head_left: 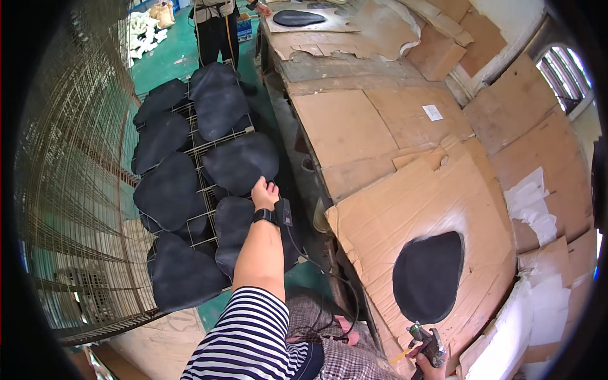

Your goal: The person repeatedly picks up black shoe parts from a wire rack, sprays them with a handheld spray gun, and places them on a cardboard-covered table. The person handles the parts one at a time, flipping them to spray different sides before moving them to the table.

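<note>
My left hand (265, 194) reaches out to the left, its curled fingers closed at the near edge of a flat, rounded black pad (242, 161) lying on a wire rack. A black watch-like band and a small box sit on that wrist. Low at the right, my right hand (433, 367) is wrapped round a metal spray gun (430, 346), which has a yellow hose. Just beyond the spray gun, another black pad (428, 277) lies flat on cardboard. More such pads (166, 190) cover the rack in two rows.
A cardboard-covered table (342, 126) runs along the right, with cardboard sheets (532, 126) against the wall. Tall stacked wire racks (82, 190) stand at the left. At the far end, a person (215, 31) stands beside the table, near another black pad (299, 18).
</note>
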